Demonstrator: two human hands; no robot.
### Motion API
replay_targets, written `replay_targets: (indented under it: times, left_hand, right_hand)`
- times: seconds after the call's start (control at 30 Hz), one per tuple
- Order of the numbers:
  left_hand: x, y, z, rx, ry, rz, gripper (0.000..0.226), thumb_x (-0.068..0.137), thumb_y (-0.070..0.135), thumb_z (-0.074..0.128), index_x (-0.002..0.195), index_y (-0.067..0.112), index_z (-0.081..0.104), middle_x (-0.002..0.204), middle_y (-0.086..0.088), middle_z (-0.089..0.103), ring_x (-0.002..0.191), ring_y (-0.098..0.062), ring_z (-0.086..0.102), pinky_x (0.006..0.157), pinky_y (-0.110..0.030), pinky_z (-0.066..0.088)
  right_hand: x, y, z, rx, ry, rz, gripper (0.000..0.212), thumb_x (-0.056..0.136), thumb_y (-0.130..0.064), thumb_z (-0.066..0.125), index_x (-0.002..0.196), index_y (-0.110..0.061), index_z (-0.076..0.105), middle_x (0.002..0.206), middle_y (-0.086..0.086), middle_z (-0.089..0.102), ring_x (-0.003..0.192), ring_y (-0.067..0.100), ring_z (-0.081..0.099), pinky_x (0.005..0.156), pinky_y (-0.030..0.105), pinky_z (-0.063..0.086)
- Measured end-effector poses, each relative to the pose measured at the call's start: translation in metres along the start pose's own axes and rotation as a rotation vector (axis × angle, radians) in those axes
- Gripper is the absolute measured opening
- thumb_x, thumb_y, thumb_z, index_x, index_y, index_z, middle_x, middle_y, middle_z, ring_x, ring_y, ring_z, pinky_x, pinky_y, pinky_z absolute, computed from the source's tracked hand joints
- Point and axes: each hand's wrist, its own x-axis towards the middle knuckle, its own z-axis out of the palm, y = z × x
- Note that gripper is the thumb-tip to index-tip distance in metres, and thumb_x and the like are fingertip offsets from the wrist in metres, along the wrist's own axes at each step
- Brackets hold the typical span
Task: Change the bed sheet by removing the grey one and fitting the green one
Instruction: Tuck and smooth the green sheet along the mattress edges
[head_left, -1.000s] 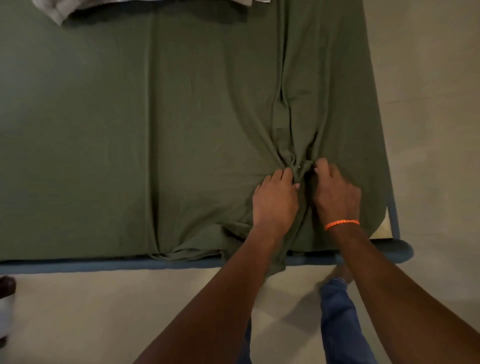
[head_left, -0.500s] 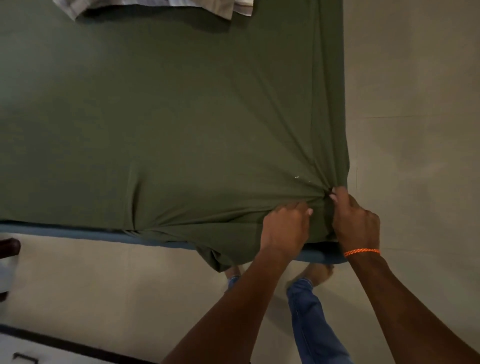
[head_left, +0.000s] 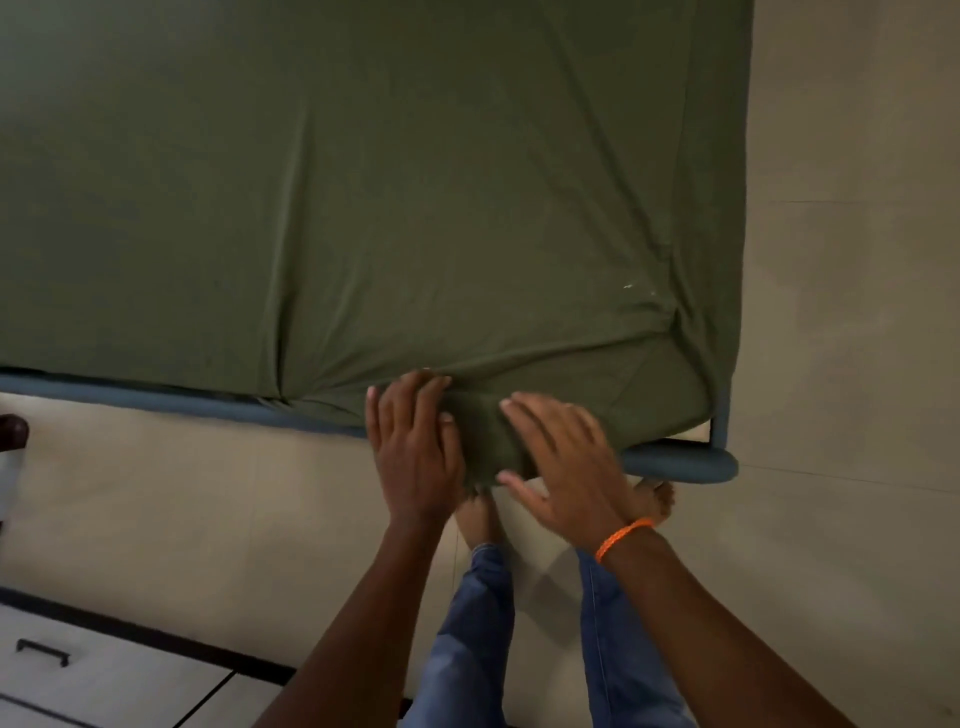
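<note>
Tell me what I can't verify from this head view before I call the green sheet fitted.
- Far edge and far corners of the green sheet: cut off by the top of the frame.
- Near left corner: cut off by the left edge.
- Sheet hem under the bunched fold: covered by the left hand and right hand.
- Whether the near right corner is tucked beneath the mattress: hidden by the blue bed frame.
- Grey sheet: not in view.

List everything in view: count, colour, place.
green sheet: one, olive green, over the mattress, excess bunched at the near edge
bed frame: one, blue-grey, along the near edge and right corner
drawer unit: one, pale with a dark handle, bottom left
floor: beige
wristband: one, orange, right wrist
jeans: blue, bottom centre
feet: two, bare, beneath the bed edge
left hand: on the bunched sheet
right hand: fingers spread on the bunch
</note>
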Motion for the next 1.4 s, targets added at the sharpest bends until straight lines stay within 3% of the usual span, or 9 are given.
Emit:
replay_targets:
  times: [0.17,0.3,0.47,0.67,0.87,1.0,1.17,1.3,1.4]
  left_hand:
    - [-0.003,-0.059,-0.005,0.064,-0.245,-0.022,0.037,0.109,0.044,0.046,0.140,0.025,0.053,0.141,-0.001,0.051,0.138,-0.022,0.043,0.127,-0.051,0.024]
    - [-0.012,-0.072,-0.009,0.098,-0.305,0.139,0.020,0.108,0.033,0.052,0.117,0.020,0.064,0.114,0.002,0.062,0.107,-0.021,0.056,0.100,-0.040,0.049]
    - [0.001,-0.067,-0.017,0.042,-0.410,0.081,0.042,0.112,0.043,0.036,0.112,0.022,0.072,0.107,0.001,0.072,0.100,-0.022,0.064,0.092,-0.038,0.050]
    - [0.035,-0.061,-0.009,0.166,-0.735,0.096,0.069,0.111,0.057,0.018,0.093,0.019,0.072,0.092,-0.010,0.074,0.091,-0.028,0.068,0.078,-0.035,0.046]
    - [0.054,-0.064,0.015,0.283,-0.990,0.169,0.065,0.108,0.054,0.013,0.139,0.023,0.062,0.124,-0.015,0.069,0.111,-0.033,0.064,0.085,-0.043,0.042]
    - [0.027,-0.058,0.003,0.213,-0.680,0.153,0.053,0.110,0.053,0.036,0.095,0.019,0.074,0.095,-0.008,0.075,0.089,-0.030,0.071,0.069,-0.035,0.042]
    - [-0.001,-0.049,-0.012,-0.018,-0.225,0.047,0.023,0.107,0.036,0.054,0.101,0.021,0.069,0.091,-0.002,0.071,0.080,-0.024,0.065,0.063,-0.036,0.052]
    - [0.021,-0.025,0.001,0.132,-0.195,-0.054,0.036,0.102,0.052,0.054,0.119,0.020,0.056,0.113,-0.002,0.058,0.101,-0.023,0.055,0.080,-0.041,0.051]
    - [0.030,-0.015,0.014,0.195,-0.231,-0.085,0.035,0.103,0.051,0.054,0.116,0.018,0.051,0.109,-0.003,0.056,0.098,-0.023,0.055,0.080,-0.040,0.049]
  right_hand:
    - [0.020,-0.033,0.041,-0.177,-0.184,-0.038,0.072,0.096,-0.021,0.048,0.164,-0.016,0.023,0.168,0.003,0.028,0.153,0.022,0.030,0.120,0.041,0.034]
    - [0.008,-0.028,0.045,-0.105,-0.040,-0.033,0.059,0.080,-0.006,0.036,0.128,-0.014,0.070,0.126,0.002,0.071,0.108,0.024,0.071,0.088,0.035,0.058]
    - [0.004,-0.034,0.028,-0.171,-0.130,0.251,0.043,0.082,-0.012,0.037,0.109,-0.016,0.071,0.089,0.008,0.074,0.069,0.034,0.071,0.054,0.037,0.055]
    - [0.036,-0.046,0.014,-0.171,-0.343,0.536,0.023,0.091,-0.032,0.056,0.102,-0.019,0.071,0.097,0.013,0.074,0.091,0.038,0.070,0.069,0.037,0.048]
    - [0.063,-0.028,0.009,0.031,-0.578,0.707,0.054,0.096,-0.065,0.045,0.103,-0.020,0.075,0.119,0.018,0.070,0.107,0.038,0.064,0.087,0.040,0.048]
    - [0.060,-0.035,0.004,-0.020,-0.616,0.699,0.044,0.102,-0.051,0.048,0.112,-0.016,0.073,0.124,0.021,0.068,0.110,0.039,0.063,0.088,0.040,0.048]
    - [0.065,-0.065,0.004,-0.270,-0.463,0.642,0.041,0.096,-0.047,0.057,0.114,-0.011,0.065,0.119,0.016,0.064,0.111,0.038,0.063,0.089,0.040,0.049]
    - [0.067,-0.059,0.003,-0.106,-0.082,0.813,0.045,0.090,-0.048,0.046,0.077,-0.010,0.066,0.083,0.020,0.066,0.077,0.040,0.062,0.068,0.038,0.045]
    - [0.064,-0.071,0.013,-0.188,0.105,0.745,0.037,0.097,-0.045,0.051,0.085,-0.012,0.061,0.080,0.017,0.064,0.071,0.040,0.064,0.060,0.036,0.042]
